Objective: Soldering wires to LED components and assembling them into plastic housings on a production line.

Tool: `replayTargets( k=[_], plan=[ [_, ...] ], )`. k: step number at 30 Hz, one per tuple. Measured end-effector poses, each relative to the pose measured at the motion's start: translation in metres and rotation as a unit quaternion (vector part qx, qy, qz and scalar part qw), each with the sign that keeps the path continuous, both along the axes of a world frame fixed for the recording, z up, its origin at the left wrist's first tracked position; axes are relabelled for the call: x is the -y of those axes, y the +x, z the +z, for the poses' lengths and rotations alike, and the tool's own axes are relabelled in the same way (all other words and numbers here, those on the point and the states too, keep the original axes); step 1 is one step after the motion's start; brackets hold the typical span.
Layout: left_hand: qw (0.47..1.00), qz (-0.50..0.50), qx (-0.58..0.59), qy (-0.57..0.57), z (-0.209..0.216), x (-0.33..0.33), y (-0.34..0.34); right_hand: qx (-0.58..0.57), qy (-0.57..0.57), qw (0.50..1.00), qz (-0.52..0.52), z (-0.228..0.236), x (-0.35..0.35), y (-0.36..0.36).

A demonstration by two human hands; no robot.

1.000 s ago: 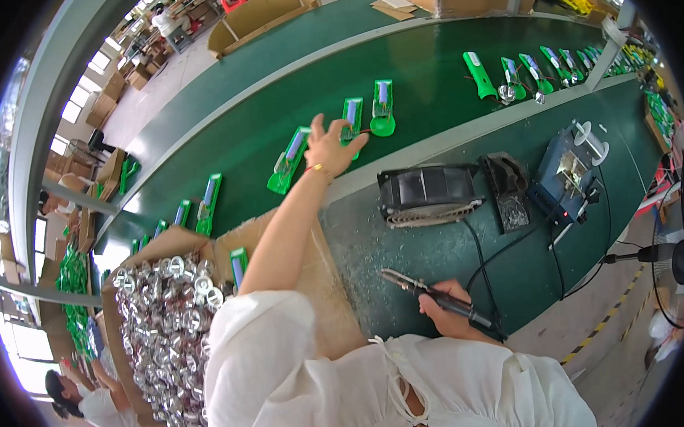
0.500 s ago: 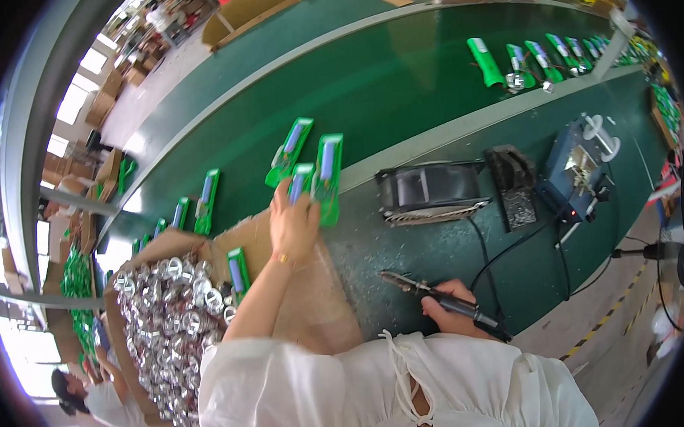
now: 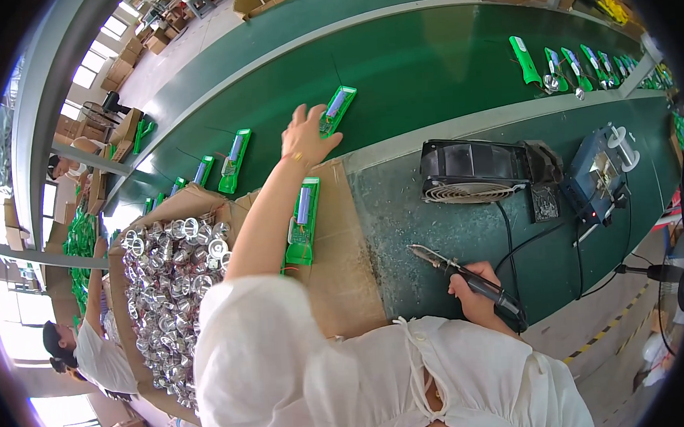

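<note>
My left hand point(image 3: 308, 139) reaches over the green conveyor belt with fingers spread. Close by its fingertips lies a long green plastic housing point(image 3: 341, 104) with a blue-violet cylindrical cell inside; the fingers partly cover its lower end. Below my left forearm's right side, another green housing point(image 3: 303, 223) rests on a cardboard sheet point(image 3: 344, 251), its red wire showing at the bottom. My right hand point(image 3: 475, 285) is closed round the black handle of a soldering iron point(image 3: 479, 284). Its metal tip points up-left above the specked green worktop.
A cardboard box of shiny reflector cups point(image 3: 170, 297) stands at left. Right of centre are a black fan point(image 3: 473, 166) and a blue soldering station point(image 3: 592, 176) with cables. More green housings point(image 3: 235, 161) lie along the belt. Another person point(image 3: 96, 354) is at far left.
My left hand has left the housings at the belt's near edge and stretched farther over the belt, fingers spreading. A housing now lies on the cardboard beside my forearm. The soldering iron stays in my right hand.
</note>
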State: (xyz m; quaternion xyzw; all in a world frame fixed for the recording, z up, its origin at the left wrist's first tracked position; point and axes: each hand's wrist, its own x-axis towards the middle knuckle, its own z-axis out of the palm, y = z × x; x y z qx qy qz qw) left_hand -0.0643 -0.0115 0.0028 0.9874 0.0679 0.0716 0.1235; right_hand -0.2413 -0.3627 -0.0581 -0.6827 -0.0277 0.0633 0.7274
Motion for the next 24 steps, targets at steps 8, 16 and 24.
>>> replayTargets(
  k=[8, 16, 24],
  plan=[
    [0.993, -0.028, -0.028, -0.112, 0.020, 0.073, -0.061, 0.006, 0.027, 0.999, -0.037, -0.002, -0.005, 0.002],
    [0.987, -0.023, -0.007, -0.160, -0.002, 0.115, -0.241, 0.036, 0.024, 0.999, -0.019, 0.013, -0.009, -0.001],
    [0.929, 0.314, -0.044, -0.190, 0.023, 0.065, -0.343, 0.074, 0.048, 0.995, -0.043, 0.015, 0.001, -0.030]
  ],
)
